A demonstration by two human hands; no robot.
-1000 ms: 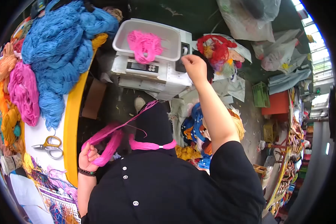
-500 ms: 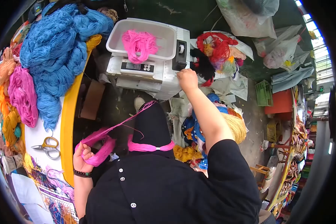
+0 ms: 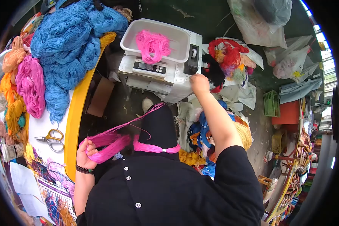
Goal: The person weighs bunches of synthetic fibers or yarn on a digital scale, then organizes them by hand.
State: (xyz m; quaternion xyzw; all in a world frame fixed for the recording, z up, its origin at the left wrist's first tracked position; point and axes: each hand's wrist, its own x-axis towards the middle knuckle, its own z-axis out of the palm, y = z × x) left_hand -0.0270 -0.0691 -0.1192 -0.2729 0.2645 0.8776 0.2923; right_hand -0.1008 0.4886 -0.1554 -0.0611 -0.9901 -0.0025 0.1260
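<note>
My left hand (image 3: pixel 87 153) is closed around a hank of pink yarn (image 3: pixel 111 147), with loose strands running from it over to my dark-clad knee (image 3: pixel 158 120). A pink bundle of yarn (image 3: pixel 148 147) with a small white band lies across my lap. My right hand (image 3: pixel 199 83) is at the corner of the white stand, just below a black tape dispenser (image 3: pixel 191 64). Its fingers are pinched together; whatever they hold is too small to make out. Behind it, a white tray (image 3: pixel 123 44) on a digital scale (image 3: pixel 150 67) holds more pink yarn (image 3: pixel 152 45).
Left, a yellow-edged table (image 3: pixel 74 124) carries a big heap of blue yarn (image 3: pixel 64 45), a magenta hank (image 3: pixel 30 86) and scissors (image 3: pixel 52 139). Red and mixed yarn (image 3: pixel 228 52) lies right of the scale. Multicoloured yarn (image 3: pixel 203 135) is piled under my right arm.
The whole view has shifted, so the surroundings sit farther right. The pink hank at my left hand has spread and swung right. My right hand remains by the tape dispenser.
</note>
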